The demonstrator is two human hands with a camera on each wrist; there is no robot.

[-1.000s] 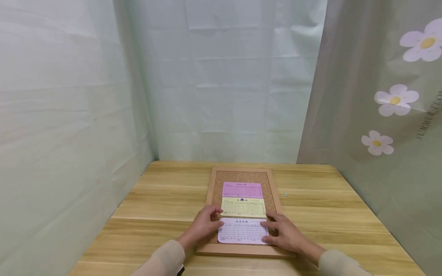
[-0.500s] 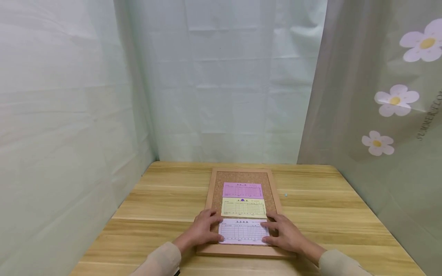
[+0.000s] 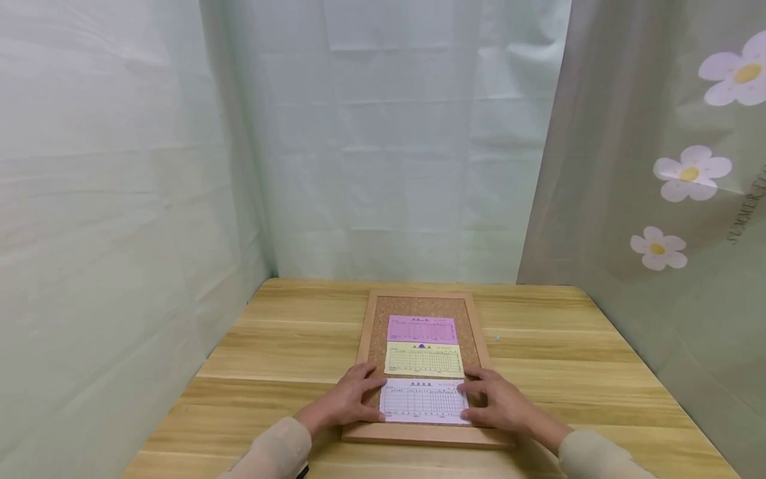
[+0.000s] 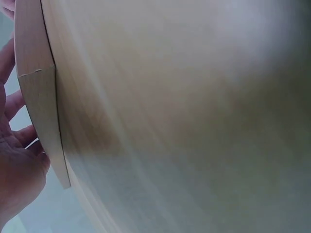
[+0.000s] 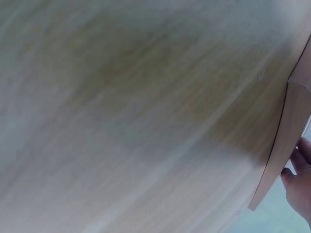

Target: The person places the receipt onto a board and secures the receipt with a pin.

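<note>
A white printed form slip (image 3: 423, 401) lies on the lower part of a wood-framed cork board (image 3: 427, 436) in the head view. At its left edge is my left hand (image 3: 350, 397), thumb at the bottom corner and forefinger at the top one, spread apart. My right hand (image 3: 498, 401) touches the right edge with thumb and fingertips. Above the white slip lie a yellow slip (image 3: 423, 361), with a blue-purple pushpin (image 3: 421, 346) at its top, and a pink slip (image 3: 421, 329). Both wrist views show the hands beside the frame's side, the slips hidden.
The board rests on a wood-grain table (image 3: 287, 346). A tiny pale blue piece (image 3: 497, 338) lies right of the board. Pale curtains (image 3: 395, 146) hang behind and on both sides, the right one printed with white flowers (image 3: 658, 249).
My left thumb has shifted down to the white slip's lower left corner, and the fingers have spread wider. The right hand stays at the right edge. The slips have hardly moved.
</note>
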